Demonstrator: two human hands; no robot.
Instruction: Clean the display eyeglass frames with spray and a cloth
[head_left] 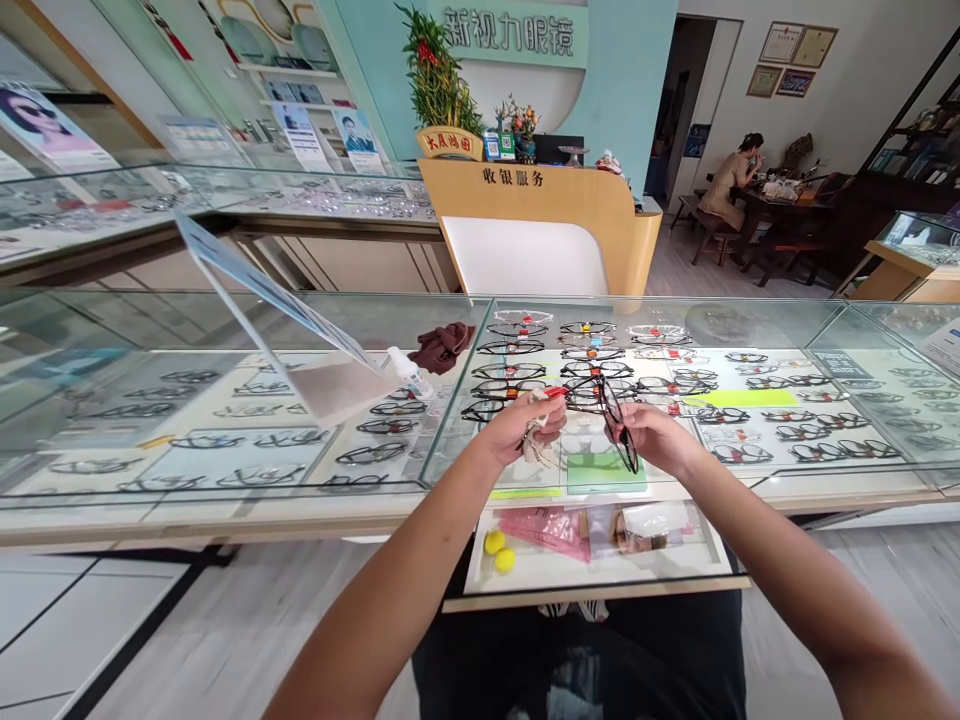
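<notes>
Over the glass counter, my right hand is closed on a pair of black-framed eyeglasses, held tilted with one rim hanging down. To its left, my left hand is closed around a crumpled pale cloth. A small red piece shows at that hand's fingertips; I cannot tell whether it is a tag on the eyeglasses or a separate thing. Rows of eyeglass frames, several with red or orange tags, lie beyond both hands. Part of the held eyeglasses overlaps those rows from here.
An open drawer below the hands holds yellow balls and a pink bag. A white bottle, a dark brown cloth and a tilted display stand are at left. A person sits at a far table.
</notes>
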